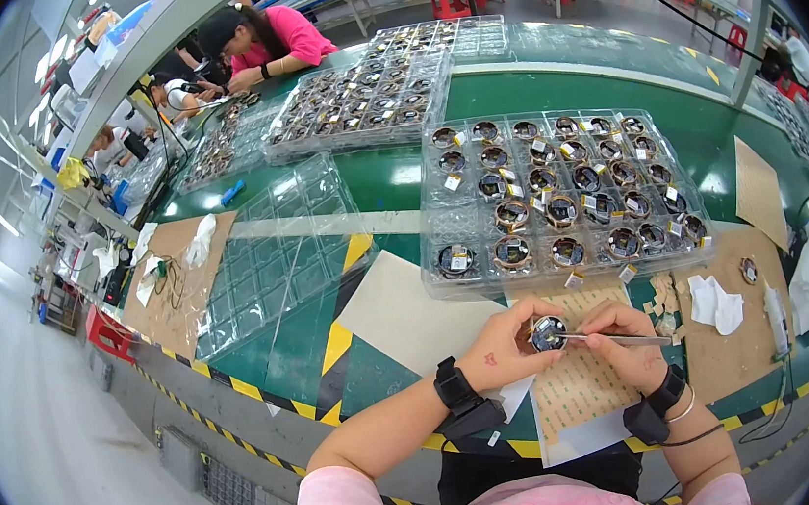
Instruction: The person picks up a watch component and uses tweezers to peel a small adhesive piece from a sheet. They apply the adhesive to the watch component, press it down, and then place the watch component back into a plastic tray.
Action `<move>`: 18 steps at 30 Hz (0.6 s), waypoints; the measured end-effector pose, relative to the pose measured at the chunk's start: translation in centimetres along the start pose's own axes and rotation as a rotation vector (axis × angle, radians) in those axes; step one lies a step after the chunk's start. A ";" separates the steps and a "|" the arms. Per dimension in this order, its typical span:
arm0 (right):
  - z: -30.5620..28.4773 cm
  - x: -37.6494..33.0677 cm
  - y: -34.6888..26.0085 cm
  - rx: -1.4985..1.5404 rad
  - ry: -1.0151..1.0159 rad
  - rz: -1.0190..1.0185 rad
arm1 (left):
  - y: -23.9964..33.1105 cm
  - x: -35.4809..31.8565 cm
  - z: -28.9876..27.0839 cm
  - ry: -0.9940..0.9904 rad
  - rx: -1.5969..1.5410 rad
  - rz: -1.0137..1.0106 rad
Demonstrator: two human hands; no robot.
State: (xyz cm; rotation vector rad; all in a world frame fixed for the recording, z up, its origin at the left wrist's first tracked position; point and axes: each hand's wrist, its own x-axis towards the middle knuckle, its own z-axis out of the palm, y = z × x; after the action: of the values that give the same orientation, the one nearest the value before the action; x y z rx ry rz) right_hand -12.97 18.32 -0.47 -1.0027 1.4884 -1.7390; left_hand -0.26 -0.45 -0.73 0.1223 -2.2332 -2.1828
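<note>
Between the fingertips of my left hand (506,350) is a small round electronic module (548,333), dark inside with a metallic rim. My right hand (630,352) grips a pair of metal tweezers (645,338), whose tips reach the face of the module. Whether the tips pinch anything there is too small to tell. Below both hands lies a yellowish backing sheet (583,399) with rows of small marks. Just beyond them stands a clear plastic tray (460,219) holding several similar round modules, many with small white-and-yellow tabs.
A clear tray without modules (272,257) lies left of a cream sheet (416,315). Stacked module trays (350,110) stand farther back. On a brown board (740,345) at right are white cloth (716,306), another module (748,270) and a white tube-like tool (776,320). Co-workers sit at far left.
</note>
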 end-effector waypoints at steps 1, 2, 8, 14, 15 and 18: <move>0.0 0.1 0.2 -0.055 0.011 -0.015 | 0.0 0.3 -0.1 -0.006 0.041 -0.022; -0.3 -0.5 0.1 -0.116 0.032 -0.014 | -0.3 0.4 0.2 -0.029 0.015 -0.029; -0.2 0.8 -0.7 -0.335 -0.053 -0.164 | -0.5 0.1 -0.6 0.084 -0.032 0.065; -0.1 0.9 -0.7 -0.352 -0.044 -0.193 | 0.1 0.7 -0.6 0.045 -0.048 0.020; 0.0 0.8 -0.7 -0.361 -0.050 -0.214 | 0.1 0.5 -0.5 0.050 -0.053 0.011; 0.4 0.8 -0.5 -0.334 -0.039 -0.187 | -0.1 0.3 -0.6 0.057 -0.032 0.007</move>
State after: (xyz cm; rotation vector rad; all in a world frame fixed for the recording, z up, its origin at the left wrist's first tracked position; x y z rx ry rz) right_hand -13.01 17.56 0.21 -1.3765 1.7448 -1.6138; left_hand -0.50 -1.03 -0.83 0.1738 -2.1651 -2.1814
